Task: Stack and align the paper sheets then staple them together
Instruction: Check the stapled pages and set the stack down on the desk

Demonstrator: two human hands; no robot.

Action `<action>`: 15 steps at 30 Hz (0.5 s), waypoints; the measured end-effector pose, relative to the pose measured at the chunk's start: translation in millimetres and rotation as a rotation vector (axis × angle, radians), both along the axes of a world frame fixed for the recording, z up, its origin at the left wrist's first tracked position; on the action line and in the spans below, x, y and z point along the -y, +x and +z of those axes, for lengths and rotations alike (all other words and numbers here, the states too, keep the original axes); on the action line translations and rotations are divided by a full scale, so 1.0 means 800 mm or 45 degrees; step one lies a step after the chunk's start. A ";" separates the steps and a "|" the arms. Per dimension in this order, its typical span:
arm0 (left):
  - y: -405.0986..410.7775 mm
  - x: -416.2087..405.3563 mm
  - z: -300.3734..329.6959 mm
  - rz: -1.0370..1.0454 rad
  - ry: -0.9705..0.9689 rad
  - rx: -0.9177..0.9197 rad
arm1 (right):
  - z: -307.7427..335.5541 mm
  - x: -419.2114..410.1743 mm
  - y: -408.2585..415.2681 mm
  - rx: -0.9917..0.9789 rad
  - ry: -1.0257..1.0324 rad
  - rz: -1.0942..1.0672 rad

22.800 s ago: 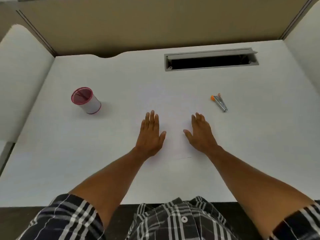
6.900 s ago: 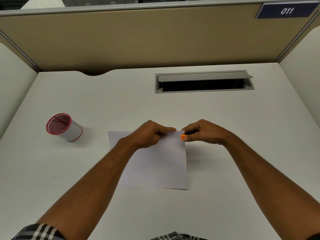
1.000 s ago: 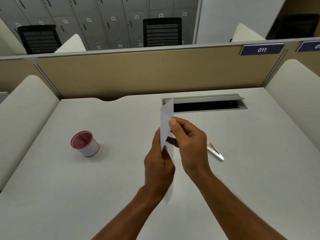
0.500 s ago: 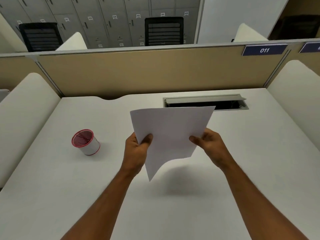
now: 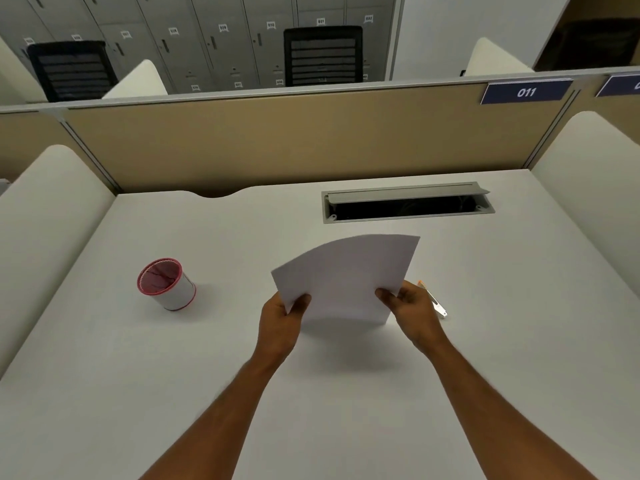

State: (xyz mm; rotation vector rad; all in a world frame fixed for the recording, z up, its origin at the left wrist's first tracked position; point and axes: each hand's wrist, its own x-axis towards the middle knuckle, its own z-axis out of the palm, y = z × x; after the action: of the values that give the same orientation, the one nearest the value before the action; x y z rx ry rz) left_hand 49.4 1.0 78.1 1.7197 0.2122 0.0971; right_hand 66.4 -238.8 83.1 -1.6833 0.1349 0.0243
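The white paper sheets (image 5: 346,277) are held in the air above the middle of the desk, tilted and slightly bowed, their lower right corner near the desktop. My left hand (image 5: 281,322) pinches their lower left edge. My right hand (image 5: 414,311) pinches the lower right edge. A small metal stapler with an orange end (image 5: 433,299) lies on the desk just behind my right hand, partly hidden by it. I cannot tell how many sheets there are or whether a staple joins them.
A red-rimmed white cup (image 5: 168,285) stands on the left of the white desk (image 5: 519,341). An open grey cable slot (image 5: 407,202) is set in the back of the desk. Tan partitions (image 5: 277,140) and padded side panels enclose the desk.
The sheets turned from edge-on to face-on a second ago, and since then both hands have lowered them toward the desk; the stapler shows again beside my right hand.
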 end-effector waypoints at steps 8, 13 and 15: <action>-0.001 0.011 -0.021 0.150 0.083 0.046 | -0.028 0.011 -0.001 -0.061 -0.067 -0.033; 0.018 0.045 -0.018 0.177 0.165 0.118 | -0.026 0.045 0.007 -0.018 -0.217 -0.143; 0.026 0.065 -0.017 0.156 0.134 0.100 | -0.027 0.067 0.012 -0.038 -0.209 -0.180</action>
State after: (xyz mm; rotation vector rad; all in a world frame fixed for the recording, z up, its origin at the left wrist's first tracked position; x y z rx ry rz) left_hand 70.6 -50.6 64.7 1.8032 0.2578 0.2698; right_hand 75.7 -292.3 61.7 -1.8334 0.2841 -0.0696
